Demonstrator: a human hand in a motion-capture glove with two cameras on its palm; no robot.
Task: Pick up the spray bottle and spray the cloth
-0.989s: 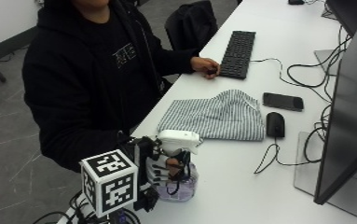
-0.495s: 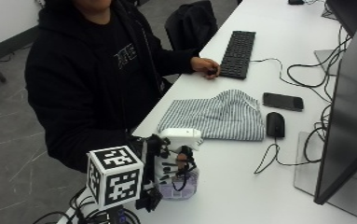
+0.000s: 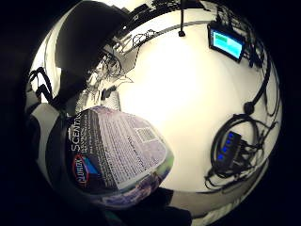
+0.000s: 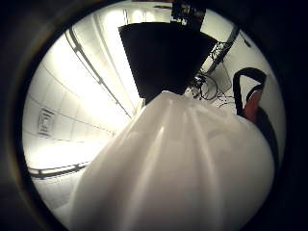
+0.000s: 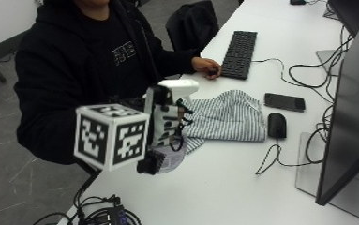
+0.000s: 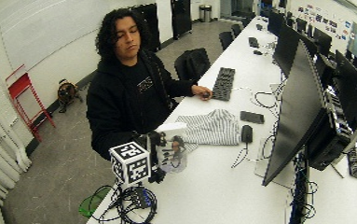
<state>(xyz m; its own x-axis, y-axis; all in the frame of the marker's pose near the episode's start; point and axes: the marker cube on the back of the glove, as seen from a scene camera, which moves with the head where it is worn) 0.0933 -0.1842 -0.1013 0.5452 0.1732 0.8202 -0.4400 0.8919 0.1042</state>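
Work surface: a long white table (image 5: 229,178) running the length of the room, with further monitors and desks in line beyond it in the wide outside view. The floor (image 6: 66,154) beside the table is grey. A red frame (image 6: 26,93) stands against the white wall on the person's side.

Right hand (image 5: 167,119): the gloved hand is wrapped around the spray bottle (image 5: 169,126) and holds it upright, raised above the near part of the table. The white trigger head is at the top; the labelled body hangs below the hand. In the little finger side palm view the bottle's printed label lies close to the palm, with the white tabletop behind it. In the thumb side palm view the white head fills most of the field, under the ceiling lights. The exact finger placement on the trigger cannot be determined, as the glove fittings cover it.

Cloth (image 5: 229,117): a striped cloth lying bunched on the table just beyond the bottle, nearest the bottle at its lower corner.

Left hand (image 5: 205,65): bare, resting on the table at the near end of the black keyboard (image 5: 239,54).

Other items: a black phone (image 5: 284,101) and a black mouse (image 5: 277,125) lie past the cloth. A large monitor (image 5: 354,103) stands along the far edge. A cable bundle (image 5: 101,215) sits at the near end.
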